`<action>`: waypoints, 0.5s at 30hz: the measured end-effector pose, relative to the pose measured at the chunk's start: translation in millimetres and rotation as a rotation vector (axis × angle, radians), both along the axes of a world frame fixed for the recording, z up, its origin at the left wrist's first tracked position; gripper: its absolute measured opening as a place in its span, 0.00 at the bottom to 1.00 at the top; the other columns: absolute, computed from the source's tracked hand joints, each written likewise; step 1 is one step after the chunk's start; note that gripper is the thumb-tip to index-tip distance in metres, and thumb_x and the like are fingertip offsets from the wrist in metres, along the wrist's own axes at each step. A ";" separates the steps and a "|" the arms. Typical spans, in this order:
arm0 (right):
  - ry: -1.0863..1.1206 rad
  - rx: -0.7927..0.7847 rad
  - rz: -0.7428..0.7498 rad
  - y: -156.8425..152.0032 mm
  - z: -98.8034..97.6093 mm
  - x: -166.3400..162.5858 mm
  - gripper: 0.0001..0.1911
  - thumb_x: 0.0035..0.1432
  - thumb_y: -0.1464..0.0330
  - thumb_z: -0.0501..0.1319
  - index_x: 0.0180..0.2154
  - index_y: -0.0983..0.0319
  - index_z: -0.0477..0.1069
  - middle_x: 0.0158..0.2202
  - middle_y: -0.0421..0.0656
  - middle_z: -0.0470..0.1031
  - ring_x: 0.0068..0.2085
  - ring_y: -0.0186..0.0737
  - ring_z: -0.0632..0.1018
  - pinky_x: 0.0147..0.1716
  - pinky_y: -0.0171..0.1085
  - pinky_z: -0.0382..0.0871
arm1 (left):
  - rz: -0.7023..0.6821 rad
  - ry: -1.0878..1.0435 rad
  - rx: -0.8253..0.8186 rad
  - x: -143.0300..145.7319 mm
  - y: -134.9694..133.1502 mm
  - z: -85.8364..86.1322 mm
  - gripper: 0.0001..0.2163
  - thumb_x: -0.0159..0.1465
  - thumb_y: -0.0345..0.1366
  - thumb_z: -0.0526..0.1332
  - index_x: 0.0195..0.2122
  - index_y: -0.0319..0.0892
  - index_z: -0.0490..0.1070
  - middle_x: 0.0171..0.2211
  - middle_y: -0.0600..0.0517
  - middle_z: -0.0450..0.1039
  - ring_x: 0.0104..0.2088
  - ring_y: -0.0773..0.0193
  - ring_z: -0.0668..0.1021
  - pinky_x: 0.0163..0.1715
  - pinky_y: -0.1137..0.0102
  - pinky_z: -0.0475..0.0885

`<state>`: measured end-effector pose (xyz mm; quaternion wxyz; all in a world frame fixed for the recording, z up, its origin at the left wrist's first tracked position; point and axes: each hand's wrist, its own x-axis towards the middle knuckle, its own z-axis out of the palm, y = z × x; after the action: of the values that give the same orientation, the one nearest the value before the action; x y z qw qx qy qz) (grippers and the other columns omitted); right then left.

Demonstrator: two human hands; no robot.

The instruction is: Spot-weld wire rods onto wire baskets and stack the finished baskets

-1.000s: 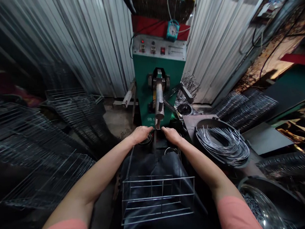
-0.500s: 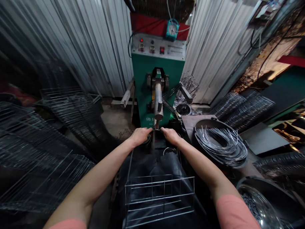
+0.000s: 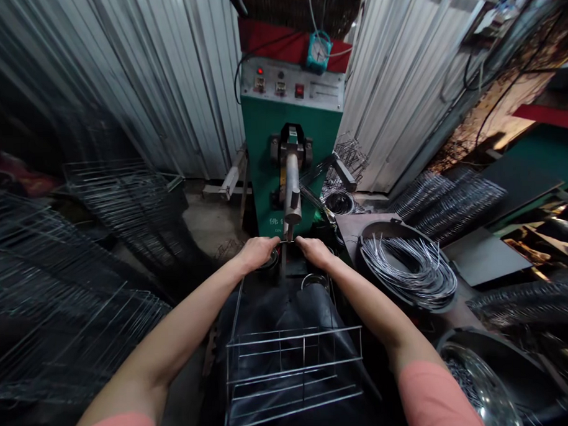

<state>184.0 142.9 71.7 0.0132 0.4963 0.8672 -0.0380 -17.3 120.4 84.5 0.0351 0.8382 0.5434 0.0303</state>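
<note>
My left hand (image 3: 259, 253) is closed, its thumb and fingers pinching the far end of a wire rack (image 3: 293, 363). My right hand (image 3: 316, 251) grips the same end from the other side. Between the two thumbs a short stretch of wire crosses right below the electrode tip of a green spot welding machine (image 3: 257, 127). Toward me, the rack's gridded end rests over a dark apron (image 3: 310, 305) on my lap. Its long side wires run up toward my hands, and my fingers partly hide the far end.
Right of the machine, a round pan (image 3: 362, 260) holds a coil of cut wires (image 3: 409, 271). Nearer, a shiny bowl (image 3: 492, 380) contains small metal pieces. Stacked wire racks (image 3: 125, 206) fill the left side. Corrugated metal sheeting (image 3: 167, 68) stands behind, and a small teal clock (image 3: 319, 51) hangs above the control panel.
The view has shifted slightly, so the machine and pan appear a little further left. Both hands keep their grip on the rack beneath the electrode.
</note>
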 end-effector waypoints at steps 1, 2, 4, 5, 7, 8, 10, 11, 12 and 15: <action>-0.004 -0.005 -0.001 0.2 0.6 -0.3 0.16 0.65 0.68 0.44 0.51 0.58 0.62 0.43 0.45 0.76 0.40 0.41 0.75 0.32 0.32 0.59 | 0.003 -0.007 -0.004 0.2 0.0 -0.3 0.13 0.64 0.31 0.47 0.44 0.46 0.68 0.37 0.48 0.76 0.37 0.58 0.77 0.31 0.70 0.64; -0.008 -0.009 0.000 0.3 1.1 -0.5 0.16 0.65 0.68 0.44 0.51 0.58 0.62 0.43 0.45 0.76 0.40 0.41 0.75 0.32 0.32 0.59 | 0.006 -0.017 -0.007 0.3 0.0 -0.7 0.13 0.64 0.31 0.47 0.44 0.46 0.68 0.37 0.48 0.76 0.37 0.58 0.77 0.31 0.70 0.64; -0.017 -0.013 -0.003 0.4 1.8 -0.6 0.16 0.66 0.68 0.44 0.51 0.58 0.62 0.43 0.45 0.75 0.40 0.40 0.75 0.32 0.32 0.59 | 0.012 -0.044 -0.013 0.4 0.1 -2.2 0.12 0.64 0.31 0.47 0.43 0.46 0.68 0.36 0.48 0.76 0.37 0.59 0.77 0.31 0.70 0.64; -0.020 -0.013 -0.004 0.5 2.0 -0.6 0.15 0.66 0.68 0.44 0.51 0.58 0.62 0.43 0.45 0.75 0.41 0.40 0.75 0.32 0.32 0.59 | 0.014 -0.060 -0.016 0.3 0.4 -3.0 0.12 0.64 0.32 0.48 0.43 0.46 0.68 0.36 0.48 0.76 0.36 0.59 0.77 0.31 0.70 0.64; -0.020 -0.017 -0.005 0.9 1.9 -0.3 0.15 0.66 0.68 0.44 0.51 0.58 0.62 0.43 0.45 0.75 0.41 0.40 0.75 0.32 0.32 0.59 | 0.018 -0.090 -0.021 -0.2 1.1 -4.7 0.11 0.64 0.32 0.48 0.42 0.46 0.68 0.35 0.48 0.76 0.35 0.59 0.77 0.31 0.70 0.64; -0.018 -0.019 -0.004 1.2 1.7 -0.1 0.15 0.66 0.68 0.44 0.50 0.58 0.62 0.43 0.45 0.75 0.41 0.40 0.75 0.32 0.32 0.58 | 0.019 -0.101 -0.022 -0.5 1.6 -5.3 0.11 0.64 0.32 0.48 0.41 0.46 0.68 0.34 0.48 0.76 0.35 0.59 0.77 0.31 0.70 0.64; -0.005 -0.017 0.003 1.9 1.0 0.5 0.15 0.66 0.67 0.44 0.50 0.58 0.63 0.42 0.45 0.75 0.40 0.40 0.75 0.32 0.32 0.58 | 0.017 -0.112 -0.015 -1.2 2.4 -6.2 0.11 0.64 0.32 0.48 0.41 0.46 0.69 0.33 0.49 0.76 0.34 0.60 0.77 0.31 0.71 0.64; 0.002 -0.013 0.009 2.2 0.7 0.7 0.15 0.66 0.67 0.44 0.49 0.58 0.63 0.42 0.45 0.76 0.40 0.40 0.75 0.31 0.32 0.58 | 0.013 -0.112 -0.010 -1.5 2.7 -6.4 0.11 0.64 0.32 0.48 0.40 0.46 0.69 0.33 0.49 0.76 0.34 0.60 0.77 0.30 0.71 0.64; 0.009 -0.007 0.016 2.4 0.5 1.0 0.15 0.66 0.68 0.44 0.49 0.59 0.63 0.41 0.45 0.76 0.39 0.40 0.76 0.31 0.32 0.57 | 0.006 -0.112 -0.005 -1.8 2.8 -6.5 0.11 0.64 0.32 0.48 0.40 0.46 0.69 0.33 0.50 0.76 0.34 0.60 0.77 0.30 0.71 0.64; 0.019 0.000 0.028 2.7 0.7 1.3 0.14 0.66 0.68 0.44 0.48 0.59 0.64 0.41 0.45 0.76 0.39 0.40 0.76 0.31 0.32 0.57 | -0.006 -0.110 0.005 -2.1 2.9 -6.9 0.11 0.64 0.32 0.48 0.40 0.46 0.69 0.34 0.50 0.76 0.34 0.61 0.77 0.29 0.71 0.63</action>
<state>185.3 145.5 72.3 0.0055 0.4839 0.8741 -0.0426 -19.5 123.3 77.6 0.0629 0.8371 0.5379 0.0776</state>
